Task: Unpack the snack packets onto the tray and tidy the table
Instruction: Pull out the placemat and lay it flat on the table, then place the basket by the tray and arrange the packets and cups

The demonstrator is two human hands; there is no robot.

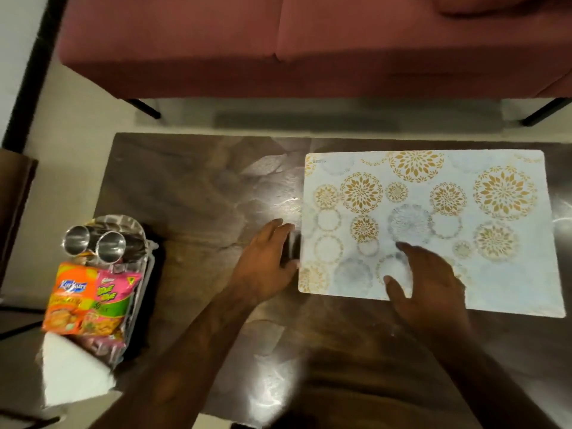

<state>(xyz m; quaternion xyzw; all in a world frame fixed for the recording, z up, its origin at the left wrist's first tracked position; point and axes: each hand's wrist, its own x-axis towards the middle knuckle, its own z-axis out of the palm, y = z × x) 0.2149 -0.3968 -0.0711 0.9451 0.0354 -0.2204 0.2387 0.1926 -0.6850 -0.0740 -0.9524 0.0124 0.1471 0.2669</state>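
Observation:
A steel tray [131, 226] sits at the table's left edge. On it lie an orange snack packet [69, 297] and a pink-green snack packet [113, 300], beside two steel cups [93, 243]. A white placemat [433, 224] with gold flower prints lies flat on the right half of the dark wooden table [192, 187]. My left hand [266, 258] rests at the mat's left edge, fingers touching it. My right hand [424, 283] lies flat on the mat's near part, fingers spread.
A white folded napkin [71, 373] lies at the tray's near end. A maroon sofa [309, 44] stands behind the table, with pale floor between them. A dark piece of furniture [15, 193] stands left of the table.

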